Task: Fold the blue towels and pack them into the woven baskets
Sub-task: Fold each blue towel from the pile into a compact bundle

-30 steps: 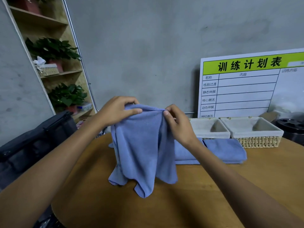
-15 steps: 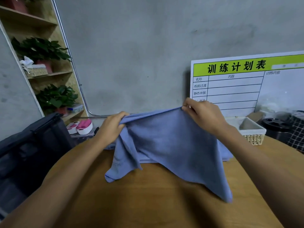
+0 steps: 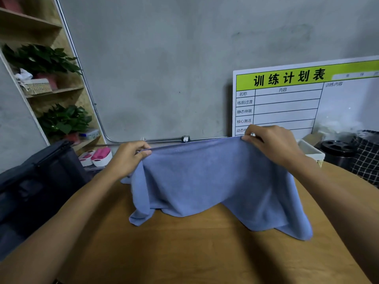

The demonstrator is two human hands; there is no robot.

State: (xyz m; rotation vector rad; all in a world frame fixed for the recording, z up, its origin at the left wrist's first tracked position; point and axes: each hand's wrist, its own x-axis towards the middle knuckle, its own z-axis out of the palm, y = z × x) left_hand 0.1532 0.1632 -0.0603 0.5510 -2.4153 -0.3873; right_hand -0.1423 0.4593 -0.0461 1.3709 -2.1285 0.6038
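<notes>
The round wooden table fills the lower half of the view, its bare brown top running out to both sides. Leaning on the grey wall behind it, at the right, stands a big white planning board with a green header strip and black characters. On the left, a wooden shelf unit carries two leafy potted plants, and a dark bag sits below it beside the table edge.

And there is the blue towel, held up over the table and spread wide between the two hands! Its top edge is pulled almost straight; the cloth hangs down in front, with its lower corners drooping onto the tabletop at left and right.

The left hand pinches the towel's upper left corner, thumb pressed over the hem. The right hand grips the upper right corner, fingers curled over the edge, a little higher than the left.

Just past the right wrist, only a corner of a woven basket with a white lining peeks out, standing on the table's far side. Beside it sit a black round container and a dark checked fabric piece. A pair of pink-and-white slippers lies on the floor at left.
</notes>
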